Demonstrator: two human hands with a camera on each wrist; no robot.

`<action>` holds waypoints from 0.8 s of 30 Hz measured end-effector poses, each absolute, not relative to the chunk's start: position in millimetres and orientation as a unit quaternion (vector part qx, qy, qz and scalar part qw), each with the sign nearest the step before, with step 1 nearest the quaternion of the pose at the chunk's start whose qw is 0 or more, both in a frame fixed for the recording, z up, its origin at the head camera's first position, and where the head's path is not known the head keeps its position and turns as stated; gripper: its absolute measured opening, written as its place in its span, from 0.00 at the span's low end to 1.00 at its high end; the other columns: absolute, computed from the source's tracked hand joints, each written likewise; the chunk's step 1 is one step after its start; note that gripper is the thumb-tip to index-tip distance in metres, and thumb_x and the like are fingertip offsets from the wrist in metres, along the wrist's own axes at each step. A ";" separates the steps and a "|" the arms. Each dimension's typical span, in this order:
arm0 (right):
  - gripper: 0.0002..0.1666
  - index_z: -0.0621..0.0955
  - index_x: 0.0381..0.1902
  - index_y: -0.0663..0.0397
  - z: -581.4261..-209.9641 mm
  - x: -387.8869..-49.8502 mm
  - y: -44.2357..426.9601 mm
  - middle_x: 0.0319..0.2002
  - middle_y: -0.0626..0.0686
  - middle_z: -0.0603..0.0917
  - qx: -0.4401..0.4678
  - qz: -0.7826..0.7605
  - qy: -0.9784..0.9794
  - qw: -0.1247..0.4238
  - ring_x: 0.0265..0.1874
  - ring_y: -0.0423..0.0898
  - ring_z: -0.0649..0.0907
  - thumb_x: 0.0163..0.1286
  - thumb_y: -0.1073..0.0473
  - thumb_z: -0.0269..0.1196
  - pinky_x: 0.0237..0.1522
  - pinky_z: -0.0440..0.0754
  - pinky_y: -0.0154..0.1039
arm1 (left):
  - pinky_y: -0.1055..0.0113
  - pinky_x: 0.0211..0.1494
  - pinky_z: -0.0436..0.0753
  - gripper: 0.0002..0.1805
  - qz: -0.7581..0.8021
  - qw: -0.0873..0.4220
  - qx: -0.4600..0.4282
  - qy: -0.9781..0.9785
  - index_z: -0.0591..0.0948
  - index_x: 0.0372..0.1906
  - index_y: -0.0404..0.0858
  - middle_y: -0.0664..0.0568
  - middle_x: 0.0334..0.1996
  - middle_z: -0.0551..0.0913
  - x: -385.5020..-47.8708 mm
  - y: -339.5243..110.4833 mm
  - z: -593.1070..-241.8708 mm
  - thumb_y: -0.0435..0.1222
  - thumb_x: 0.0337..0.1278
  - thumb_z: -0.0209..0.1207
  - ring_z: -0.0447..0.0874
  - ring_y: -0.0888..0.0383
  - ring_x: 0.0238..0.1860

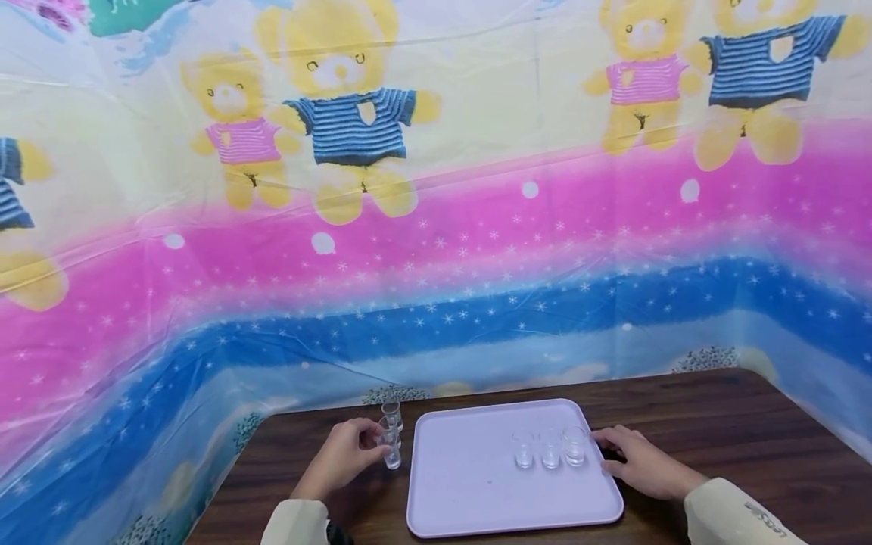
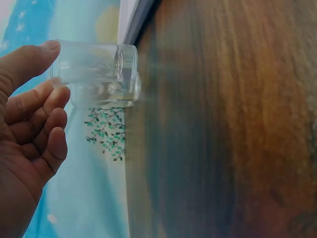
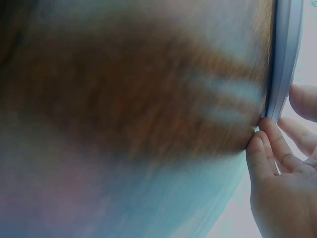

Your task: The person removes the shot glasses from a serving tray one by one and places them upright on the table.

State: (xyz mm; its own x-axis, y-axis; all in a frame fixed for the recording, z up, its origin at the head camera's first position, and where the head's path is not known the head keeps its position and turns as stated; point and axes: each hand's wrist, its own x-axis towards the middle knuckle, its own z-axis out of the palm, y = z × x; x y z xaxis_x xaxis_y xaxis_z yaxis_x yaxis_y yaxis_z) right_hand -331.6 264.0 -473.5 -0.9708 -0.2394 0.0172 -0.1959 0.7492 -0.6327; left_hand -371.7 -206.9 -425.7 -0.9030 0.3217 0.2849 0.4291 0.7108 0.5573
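My left hand (image 1: 344, 454) is just left of the lilac tray (image 1: 463, 492). Its thumb and forefinger pinch a small clear shot glass (image 2: 86, 62) near the rim, the other fingers loosely bent. Behind that one stands another clear shot glass (image 1: 391, 410), partly hidden by it. Three more clear glasses stand in a row on the tray's right half: a left one (image 1: 524, 454), a middle one (image 1: 550, 454) and a right one (image 1: 575, 450). At the tray's right edge, my right hand (image 1: 636, 458) rests its fingertips (image 3: 270, 126) against the rim, the fingers loosely bent.
The dark wooden table (image 1: 736, 431) extends to both sides of the tray. A cloth backdrop (image 1: 436, 265) printed with bears and snowflakes hangs behind the table and around its sides.
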 end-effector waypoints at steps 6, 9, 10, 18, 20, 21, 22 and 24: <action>0.25 0.75 0.59 0.55 -472.9 -330.9 264.6 0.50 0.53 0.75 -0.123 -0.333 0.935 0.031 0.52 0.56 0.73 0.64 0.60 0.64 0.50 0.71 0.58 | 0.69 0.30 0.76 0.13 -0.318 0.077 -0.194 -0.925 0.82 0.36 0.32 0.53 0.27 0.80 -374.9 -209.4 -433.2 0.36 0.47 0.70 0.76 0.61 0.28; 0.25 0.74 0.59 0.55 -472.7 -331.2 264.5 0.51 0.53 0.75 -0.124 -0.334 0.934 0.032 0.52 0.56 0.73 0.64 0.60 0.64 0.50 0.71 0.58 | 0.69 0.31 0.77 0.12 -0.319 0.073 -0.183 -0.927 0.82 0.36 0.33 0.53 0.27 0.80 -375.8 -210.1 -435.3 0.35 0.47 0.70 0.76 0.61 0.28; 0.25 0.74 0.59 0.54 -472.6 -331.1 264.4 0.51 0.53 0.75 -0.122 -0.336 0.933 0.032 0.52 0.55 0.73 0.64 0.60 0.64 0.51 0.71 0.58 | 0.68 0.31 0.77 0.12 -0.320 0.075 -0.180 -0.927 0.82 0.36 0.33 0.53 0.27 0.80 -376.0 -210.2 -435.5 0.35 0.47 0.70 0.77 0.61 0.28; 0.26 0.74 0.59 0.56 -473.1 -332.1 266.0 0.51 0.54 0.75 -0.129 -0.336 0.932 0.032 0.52 0.57 0.73 0.64 0.59 0.64 0.50 0.71 0.58 | 0.66 0.32 0.76 0.13 -0.312 0.098 -0.151 -0.933 0.81 0.34 0.35 0.54 0.28 0.78 -377.0 -209.5 -435.8 0.35 0.43 0.71 0.75 0.59 0.29; 0.26 0.74 0.60 0.55 -473.5 -332.1 265.9 0.51 0.53 0.75 -0.121 -0.339 0.932 0.035 0.53 0.56 0.72 0.64 0.60 0.64 0.51 0.71 0.58 | 0.65 0.33 0.75 0.14 -0.304 0.111 -0.145 -0.935 0.81 0.35 0.37 0.55 0.29 0.77 -376.5 -209.1 -435.1 0.37 0.42 0.72 0.73 0.59 0.30; 0.26 0.74 0.60 0.54 -473.7 -332.0 265.9 0.51 0.53 0.75 -0.118 -0.341 0.932 0.036 0.54 0.56 0.72 0.64 0.60 0.64 0.51 0.71 0.57 | 0.64 0.34 0.74 0.15 -0.302 0.118 -0.144 -0.935 0.81 0.35 0.37 0.55 0.29 0.76 -376.2 -208.6 -434.4 0.38 0.42 0.72 0.73 0.60 0.31; 0.26 0.74 0.60 0.54 -474.1 -331.8 265.9 0.51 0.53 0.75 -0.116 -0.341 0.932 0.037 0.54 0.56 0.72 0.64 0.60 0.64 0.51 0.71 0.57 | 0.64 0.34 0.74 0.16 -0.298 0.125 -0.145 -0.935 0.80 0.36 0.38 0.55 0.30 0.76 -375.9 -208.0 -433.5 0.39 0.41 0.72 0.72 0.60 0.31; 0.26 0.74 0.60 0.54 -474.7 -332.1 266.1 0.51 0.53 0.75 -0.115 -0.341 0.932 0.037 0.54 0.56 0.72 0.64 0.60 0.64 0.51 0.71 0.57 | 0.63 0.35 0.75 0.16 -0.301 0.137 -0.159 -0.930 0.81 0.36 0.38 0.55 0.30 0.76 -374.9 -204.8 -431.1 0.39 0.42 0.73 0.72 0.60 0.32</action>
State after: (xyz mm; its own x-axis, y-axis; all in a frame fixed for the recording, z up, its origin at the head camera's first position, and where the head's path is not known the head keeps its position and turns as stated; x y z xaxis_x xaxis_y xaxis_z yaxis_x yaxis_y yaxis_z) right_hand -332.1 266.1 -474.7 -0.9708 -0.2397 0.0094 -0.1890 0.7404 -0.6451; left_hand -374.9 -204.8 -431.1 -0.9121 0.2130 0.3503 0.3778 0.7684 0.5165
